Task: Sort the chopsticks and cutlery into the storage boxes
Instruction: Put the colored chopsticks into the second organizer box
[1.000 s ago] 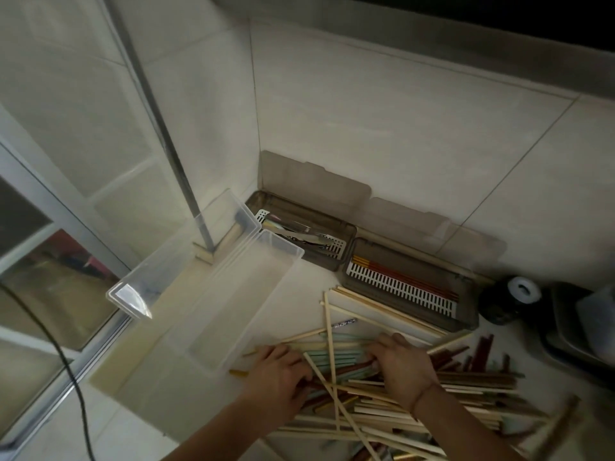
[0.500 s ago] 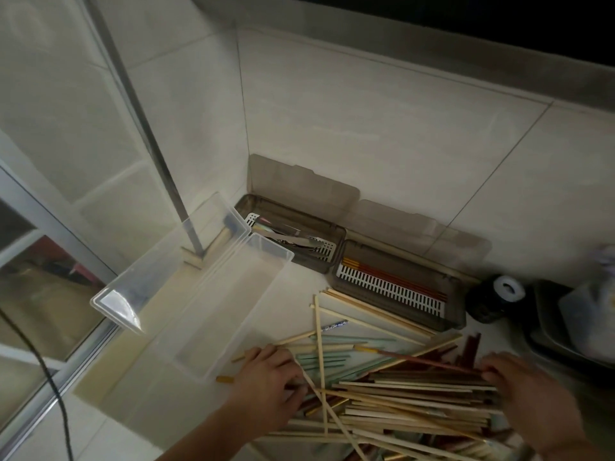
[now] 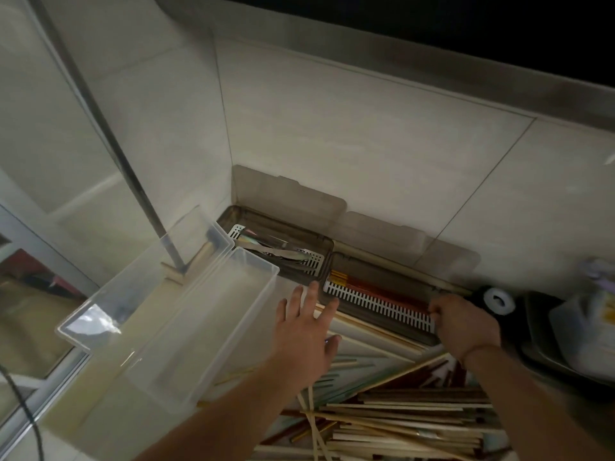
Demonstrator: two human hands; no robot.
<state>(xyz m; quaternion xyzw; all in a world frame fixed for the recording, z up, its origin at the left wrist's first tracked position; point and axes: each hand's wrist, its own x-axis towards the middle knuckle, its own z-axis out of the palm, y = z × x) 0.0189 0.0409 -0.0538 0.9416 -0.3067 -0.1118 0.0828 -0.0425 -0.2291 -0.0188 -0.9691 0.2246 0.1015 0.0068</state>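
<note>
The left hand (image 3: 304, 331) is spread wide, fingers straight, hovering above the gap between the clear plastic box (image 3: 213, 327) and the right-hand brown storage box (image 3: 382, 277); it holds nothing. The right hand (image 3: 466, 322) has its fingers curled at the right end of that brown box, at the white slotted insert (image 3: 376, 302) (whether it pinches the insert or the box edge, I cannot tell). Inside this box, behind the insert, lie red and yellow chopsticks (image 3: 372, 283).

A second brown storage box (image 3: 276, 221) sits just left of it, touching end to end in the corner of the tiled wall (image 3: 366, 134); it carries metal cutlery (image 3: 276, 252) on its own white insert. Both boxes have their smoky lids tipped open against the wall.

A loose pile of chopsticks (image 3: 399, 417), pale wood mixed with darker brown and some greenish ones, lies on the surface near the bottom edge, below both forearms. A dark roll with a white core (image 3: 497, 300) stands just right of the right hand.
</note>
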